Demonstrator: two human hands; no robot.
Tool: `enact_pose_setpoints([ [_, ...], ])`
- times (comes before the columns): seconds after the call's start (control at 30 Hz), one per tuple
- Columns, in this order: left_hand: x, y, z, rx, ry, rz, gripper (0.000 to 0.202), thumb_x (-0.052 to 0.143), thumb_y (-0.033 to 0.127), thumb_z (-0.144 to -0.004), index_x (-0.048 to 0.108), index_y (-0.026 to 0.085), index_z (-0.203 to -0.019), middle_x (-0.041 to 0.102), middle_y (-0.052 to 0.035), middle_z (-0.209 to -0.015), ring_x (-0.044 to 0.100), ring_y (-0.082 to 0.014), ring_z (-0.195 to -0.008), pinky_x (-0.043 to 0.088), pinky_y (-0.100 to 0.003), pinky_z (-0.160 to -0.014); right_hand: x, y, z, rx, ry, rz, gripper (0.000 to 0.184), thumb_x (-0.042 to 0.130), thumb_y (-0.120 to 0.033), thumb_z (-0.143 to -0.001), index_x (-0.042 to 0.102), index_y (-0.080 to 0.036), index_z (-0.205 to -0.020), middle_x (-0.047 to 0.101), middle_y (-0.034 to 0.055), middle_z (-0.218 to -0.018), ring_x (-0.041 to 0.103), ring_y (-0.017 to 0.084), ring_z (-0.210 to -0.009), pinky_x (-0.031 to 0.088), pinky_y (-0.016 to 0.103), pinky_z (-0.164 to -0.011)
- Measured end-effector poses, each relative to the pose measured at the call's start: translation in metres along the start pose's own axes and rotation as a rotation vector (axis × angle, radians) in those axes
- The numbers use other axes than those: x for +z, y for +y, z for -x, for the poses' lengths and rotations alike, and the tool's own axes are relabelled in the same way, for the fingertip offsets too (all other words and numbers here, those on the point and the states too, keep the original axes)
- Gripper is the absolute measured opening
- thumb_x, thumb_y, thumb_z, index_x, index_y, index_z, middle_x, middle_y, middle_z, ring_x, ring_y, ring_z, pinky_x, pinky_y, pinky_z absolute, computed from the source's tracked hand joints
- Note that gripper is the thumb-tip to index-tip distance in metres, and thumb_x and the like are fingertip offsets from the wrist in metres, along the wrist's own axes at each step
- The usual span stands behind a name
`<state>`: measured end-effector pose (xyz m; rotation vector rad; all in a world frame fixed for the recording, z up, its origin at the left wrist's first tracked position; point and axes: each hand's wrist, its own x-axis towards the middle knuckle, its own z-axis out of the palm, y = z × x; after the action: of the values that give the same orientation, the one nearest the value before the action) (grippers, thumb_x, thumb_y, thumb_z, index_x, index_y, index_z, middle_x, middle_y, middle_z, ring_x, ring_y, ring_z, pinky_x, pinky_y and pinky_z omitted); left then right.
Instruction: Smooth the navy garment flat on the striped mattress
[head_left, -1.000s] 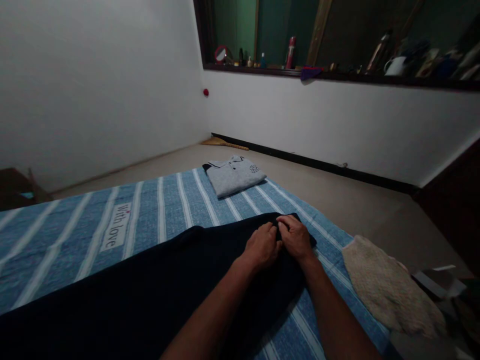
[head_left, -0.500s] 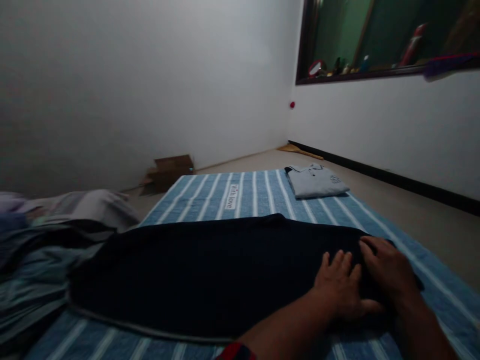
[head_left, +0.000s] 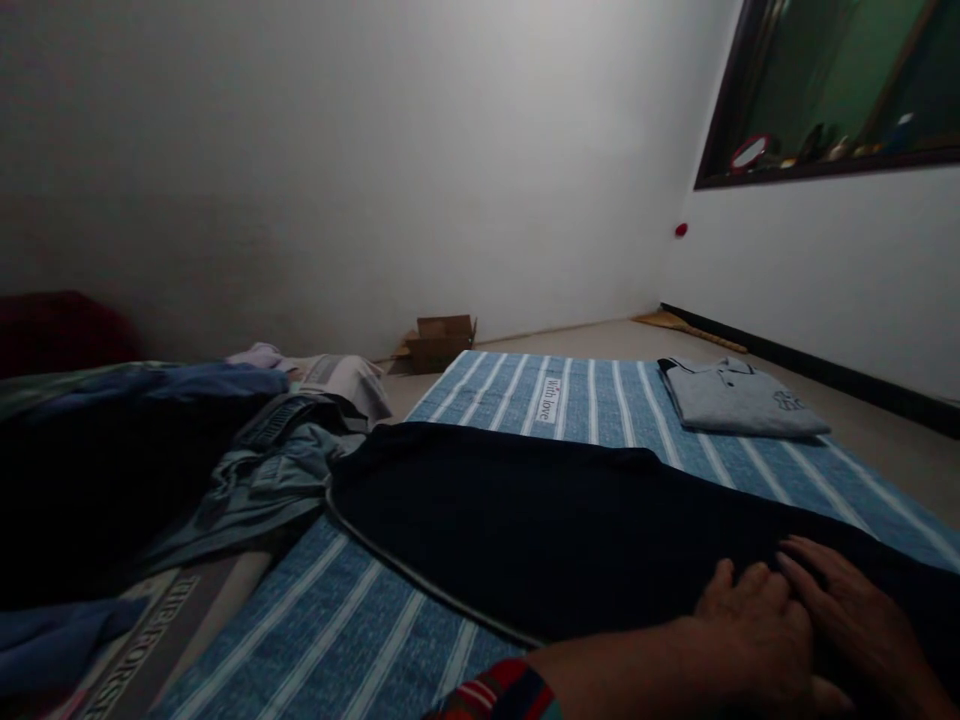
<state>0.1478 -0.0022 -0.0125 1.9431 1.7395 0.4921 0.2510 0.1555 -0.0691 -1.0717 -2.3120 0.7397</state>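
A dark navy garment [head_left: 510,520] lies spread lengthwise over a blue-and-white striped cloth [head_left: 375,640], a pale edging along its near left side. My left hand [head_left: 757,625] rests on the garment's near right part, thumb out to the side and fingers slightly bent. Beside it, my right hand [head_left: 855,605] lies on the same garment with its fingers stretched forward. The two hands are close together and partly overlap in view. A folded grey polo shirt [head_left: 739,400] with a dark-trimmed collar sits at the far right of the striped cloth.
Piled clothes [head_left: 285,460] lie to the left, with light blue denim nearest the cloth. Behind stand a cardboard box [head_left: 439,345] and the white wall [head_left: 420,170]. A broom-like item [head_left: 690,328] lies by the right wall, below a window [head_left: 832,90].
The view has turned left, so everything sits further right and more of the clothes pile shows. Both hands stay on the navy garment, with the left fingers now more bent.
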Motion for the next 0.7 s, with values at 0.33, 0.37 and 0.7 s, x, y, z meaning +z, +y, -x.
enact_pose_setpoints([
  [0.33,-0.023,-0.035,0.076,-0.171,0.052,-0.036,0.078,0.031,0.057,-0.086,0.025,0.005,-0.145,0.016,-0.0175,-0.155,0.002,-0.0289,-0.144,0.003,-0.057,-0.113,0.002,0.007,-0.001,-0.089,-0.030,0.209,0.050,0.045,-0.057,-0.066,0.070,-0.021,-0.088,0.067,0.0155,-0.110,0.063,0.036,-0.103,0.048,0.053,-0.091],
  [0.37,-0.023,-0.036,0.078,-0.163,0.052,-0.025,0.077,0.031,0.056,-0.087,0.026,0.005,-0.144,0.017,-0.0174,-0.155,0.002,-0.0286,-0.144,0.003,-0.057,-0.113,0.002,0.003,0.000,-0.094,-0.034,0.229,0.050,0.044,-0.057,-0.066,0.070,-0.020,-0.088,0.067,0.0161,-0.110,0.063,0.036,-0.102,0.049,0.053,-0.091],
  [0.7,-0.100,-0.080,0.161,-0.478,0.383,-0.314,0.043,0.052,0.045,-0.084,0.053,0.023,-0.121,0.045,-0.0033,-0.142,0.036,-0.0177,-0.133,0.031,-0.036,-0.108,0.042,-0.096,0.047,-0.457,0.011,0.253,0.048,0.038,-0.051,-0.081,0.066,-0.018,-0.103,0.064,0.0140,-0.118,0.060,0.030,-0.110,0.050,0.046,-0.094],
])
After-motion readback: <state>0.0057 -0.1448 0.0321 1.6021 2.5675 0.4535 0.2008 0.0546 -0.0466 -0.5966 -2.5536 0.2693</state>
